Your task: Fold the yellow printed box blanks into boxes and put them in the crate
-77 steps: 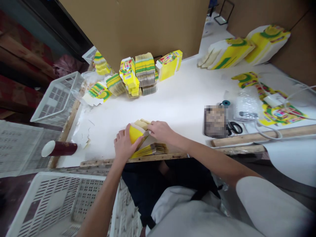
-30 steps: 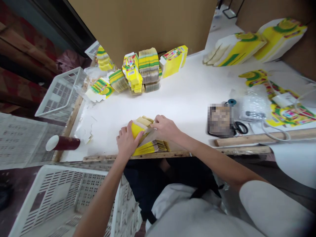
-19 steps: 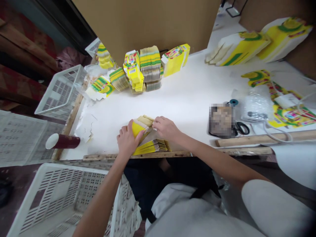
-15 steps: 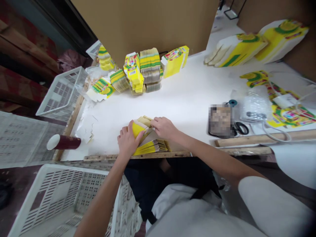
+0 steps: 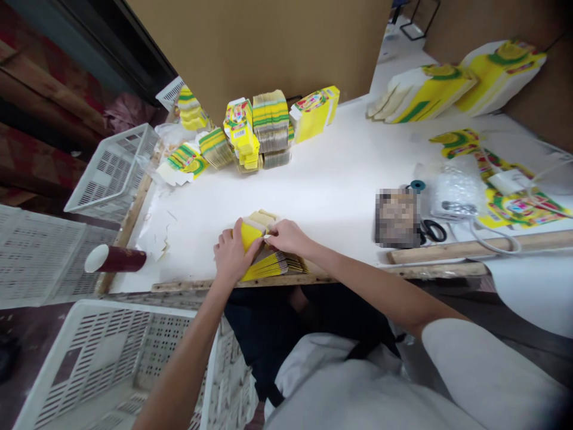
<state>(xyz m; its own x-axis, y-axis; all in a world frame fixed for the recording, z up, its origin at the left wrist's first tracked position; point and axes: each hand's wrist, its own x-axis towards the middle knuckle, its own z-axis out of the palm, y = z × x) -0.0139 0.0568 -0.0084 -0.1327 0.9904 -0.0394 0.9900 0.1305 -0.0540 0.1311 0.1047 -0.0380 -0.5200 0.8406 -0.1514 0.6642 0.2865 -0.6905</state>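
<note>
A yellow carton with pale end flaps lies near the table's front edge. My left hand clasps its left side, thumb across the near end. At its right side my right hand is closed in a pinch on a small white edge, seemingly a flap of this carton. Below both hands lies a fanned stack of flat yellow cartons. Bundled yellow and green cartons stand at the back of the white table.
A dark red cup lies on its side at the left edge. Black scissors, a blurred-out item and a bubble-wrapped pack are on the right. White plastic crates stand left; another crate is below.
My right hand has come down and closer along the carton's right side, from its far flaps to the small white edge. My left hand keeps its hold.
</note>
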